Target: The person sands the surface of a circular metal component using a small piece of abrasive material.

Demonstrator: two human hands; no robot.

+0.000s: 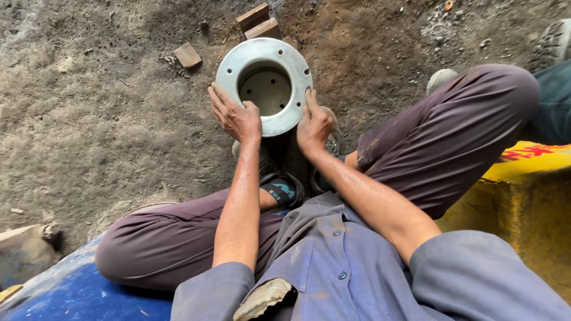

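Observation:
A round grey metal housing with a wide flange (238,65) stands upright on the dirt ground between my feet, its open bore showing several small holes at the bottom. My left hand (234,114) grips the flange's near left edge, fingers laid over the rim. My right hand (313,123) holds the near right edge, index finger stretched up along the flange. My sandalled feet (284,189) brace the body of the housing below the flange.
Reddish bricks (259,21) lie just beyond the housing, with a smaller flat block (188,54) to the left. A yellow container (526,196) is at my right, a blue drum (71,291) at lower left. Another person's shoe (553,43) shows at top right.

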